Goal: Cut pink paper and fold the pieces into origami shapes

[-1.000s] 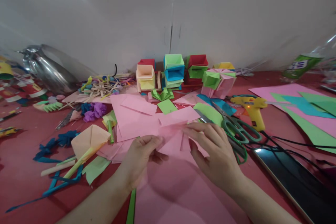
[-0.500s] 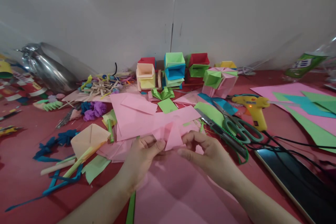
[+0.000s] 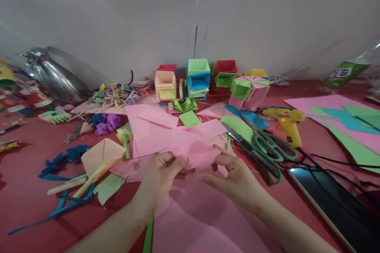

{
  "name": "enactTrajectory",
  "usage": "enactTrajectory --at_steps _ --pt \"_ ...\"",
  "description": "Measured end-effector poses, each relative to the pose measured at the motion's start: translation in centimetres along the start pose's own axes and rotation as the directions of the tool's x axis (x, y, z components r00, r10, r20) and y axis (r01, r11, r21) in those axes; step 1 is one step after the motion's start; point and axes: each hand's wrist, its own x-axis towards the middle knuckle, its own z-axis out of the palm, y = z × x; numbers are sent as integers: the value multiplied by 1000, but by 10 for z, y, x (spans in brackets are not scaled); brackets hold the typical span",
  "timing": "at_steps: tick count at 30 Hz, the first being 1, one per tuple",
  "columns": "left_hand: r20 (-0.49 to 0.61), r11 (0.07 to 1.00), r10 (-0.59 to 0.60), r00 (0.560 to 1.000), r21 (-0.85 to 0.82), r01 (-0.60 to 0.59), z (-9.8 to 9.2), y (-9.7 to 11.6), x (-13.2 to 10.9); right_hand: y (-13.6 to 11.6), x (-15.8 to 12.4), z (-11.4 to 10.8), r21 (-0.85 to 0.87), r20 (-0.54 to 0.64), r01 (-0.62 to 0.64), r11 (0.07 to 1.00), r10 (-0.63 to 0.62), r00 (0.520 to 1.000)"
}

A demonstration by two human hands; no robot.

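My left hand [image 3: 166, 176] pinches a piece of pink paper [image 3: 200, 153] between thumb and fingers at its left corner. At the paper's right side is my right hand [image 3: 231, 176], thumb and fingers apart, with the fingertips close to the edge; whether they touch it I cannot make out. Below both hands lies a large pink sheet [image 3: 208, 217] on the red table. More pink sheets [image 3: 151, 134] are spread just beyond, partly behind the held piece.
To the right lie a box cutter [image 3: 252, 152], green-handled scissors [image 3: 273, 146], a yellow glue gun [image 3: 285, 120] and a phone [image 3: 329, 205]. Folded paper boxes [image 3: 198, 81] stand along the wall. At the left are a peach paper envelope [image 3: 102, 156], blue paper strips [image 3: 68, 205] and a metal jug [image 3: 56, 75].
The pink paper has turned from a narrow upright fold to a wider, flatter shape. My right hand's fingers have spread and shifted slightly right; the left keeps its pinch.
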Motion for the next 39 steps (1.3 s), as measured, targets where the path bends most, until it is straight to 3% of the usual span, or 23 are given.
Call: enactTrajectory --at_steps 2,7,15,23,31,39 --pt "21 1000 -8 1000 -2 8 1 0 -1 0 0 1 -8 -8 10 1000 -10 1000" --pt "178 988 -147 973 -27 154 3 2 -4 -2 1 3 30 -50 3 1000 -1 999" --pt "156 959 -167 974 -203 197 7 -4 -6 2 -3 10 -114 -104 47 992 -59 993" --pt "194 935 -200 960 -255 246 10 -1 -8 4 -1 12 -21 -125 65 998 -67 990" --pt "150 974 -102 983 -184 129 10 -9 -9 4 -2 13 34 -99 18 999 -15 995" --pt "96 986 -78 992 -142 91 11 -9 -7 0 -1 10 -24 -152 81 996 -84 985"
